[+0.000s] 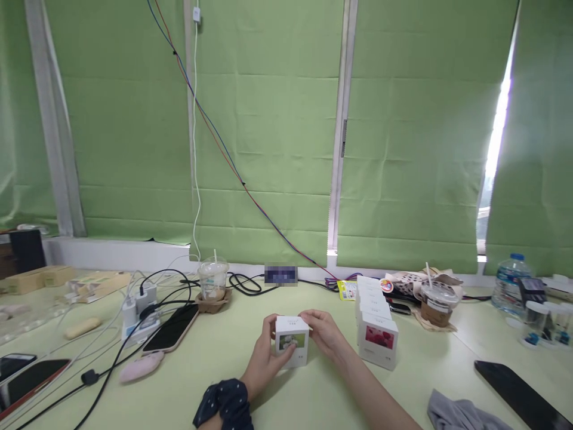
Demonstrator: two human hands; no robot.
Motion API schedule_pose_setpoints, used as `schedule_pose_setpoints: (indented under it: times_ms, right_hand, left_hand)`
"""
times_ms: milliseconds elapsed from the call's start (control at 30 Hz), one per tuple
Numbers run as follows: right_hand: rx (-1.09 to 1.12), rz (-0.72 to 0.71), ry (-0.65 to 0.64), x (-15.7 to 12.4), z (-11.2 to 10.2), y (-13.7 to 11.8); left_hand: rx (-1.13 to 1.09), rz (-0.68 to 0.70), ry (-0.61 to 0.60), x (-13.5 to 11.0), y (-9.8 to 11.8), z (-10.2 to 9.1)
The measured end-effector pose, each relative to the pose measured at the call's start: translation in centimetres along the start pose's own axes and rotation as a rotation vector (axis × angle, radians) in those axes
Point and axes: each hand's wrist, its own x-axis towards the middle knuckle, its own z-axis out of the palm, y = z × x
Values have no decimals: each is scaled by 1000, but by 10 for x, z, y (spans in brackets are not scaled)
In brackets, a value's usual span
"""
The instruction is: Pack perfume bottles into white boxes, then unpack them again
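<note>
1. Slippage was judged the chief risk: the white box (295,332) was steadied mainly by the left hand (267,359), and a loosened thumb could have let it turn or drop.
2. Denting was judged possible, should the thumb have pressed too hard on the picture panel on the front.
3. A torn or bent edge was a further hazard, if the right hand (326,333) had pulled sharply at the upper right side.
4. Row of boxes (375,319) stood upright just beyond the right forearm; an outward swing of that arm could have knocked the front one askew.
5. Location: the box was in front of the person, above or on the tabletop (286,409), left of the row. Contact of its base with the surface could not be confirmed.
6. Left hand: reached in from the lower left, a dark dotted band (226,401) at its wrist. Thumb lay across the front, fingers behind the left side, clamping the box.
7. Right hand: came in from the lower right, fingers bent and drawn together at the box's upper right edge. Whether they pinched anything could not be told.
</note>
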Motion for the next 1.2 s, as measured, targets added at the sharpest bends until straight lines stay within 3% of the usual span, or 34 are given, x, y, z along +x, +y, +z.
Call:
schedule_pose_setpoints:
  times_ms: [500, 900, 1067, 1200]
  right_hand:
    - [-108, -69, 3, -4, 6, -1]
    - [-70, 1, -49, -6, 3, -1]
    - [-86, -28, -53, -6, 2, -2]
    - [-96, -39, -68, -7, 2, -2]
  left_hand:
    - [134, 146, 62, 3, 6, -4]
    - [80, 109, 8, 5, 14, -5]
    - [187, 158, 79, 7, 17, -4]
    - [241, 159, 65, 11, 20, -7]
